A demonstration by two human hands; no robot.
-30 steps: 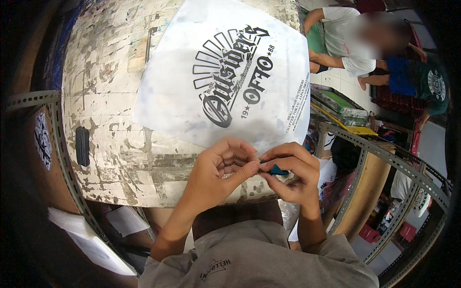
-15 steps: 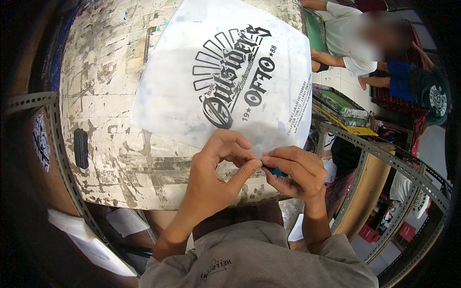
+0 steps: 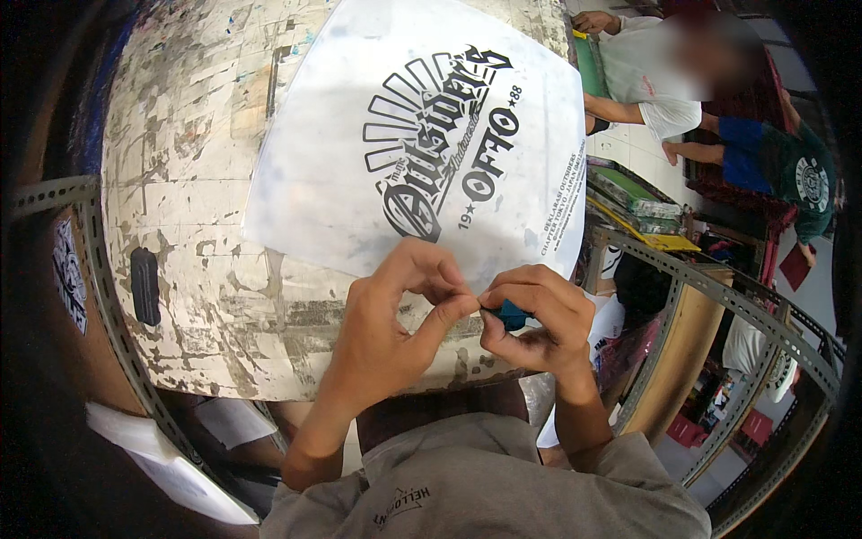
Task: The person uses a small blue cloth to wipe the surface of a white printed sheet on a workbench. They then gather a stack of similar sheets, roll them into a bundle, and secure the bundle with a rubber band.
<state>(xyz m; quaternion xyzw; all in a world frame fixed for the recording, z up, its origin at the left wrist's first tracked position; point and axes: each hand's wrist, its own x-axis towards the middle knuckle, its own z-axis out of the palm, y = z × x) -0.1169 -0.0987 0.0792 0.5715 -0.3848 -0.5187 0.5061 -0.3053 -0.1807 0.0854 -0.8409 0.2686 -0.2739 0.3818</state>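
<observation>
Right grip (image 3: 543,314): closed, thumb below and fingers above, pinching a small teal piece (image 3: 514,314). Left grip (image 3: 391,332): thumb and forefinger tips brought together by the left end of the piece; cannot tell whether they pinch any part of it, contact too small to resolve. Remaining left fingers curled loosely. Teal piece sits between the two grips, held above the near part of a worn, pale surface (image 3: 197,350) with dark patches.

Just ahead of the grips: white sheet (image 3: 314,171), laid on the surface, bearing black lettering and a fan of bars. Well left of the left grip, near the surface's left edge: black oblong case (image 3: 145,286). Behind the grips: wearer's grey shirt (image 3: 530,472). Right of the right grip: perforated metal frame (image 3: 645,361). Ahead and well to the right: co-worker in a white shirt (image 3: 642,76); beyond, second person in a dark green shirt (image 3: 804,171) and blue shorts (image 3: 745,166).
</observation>
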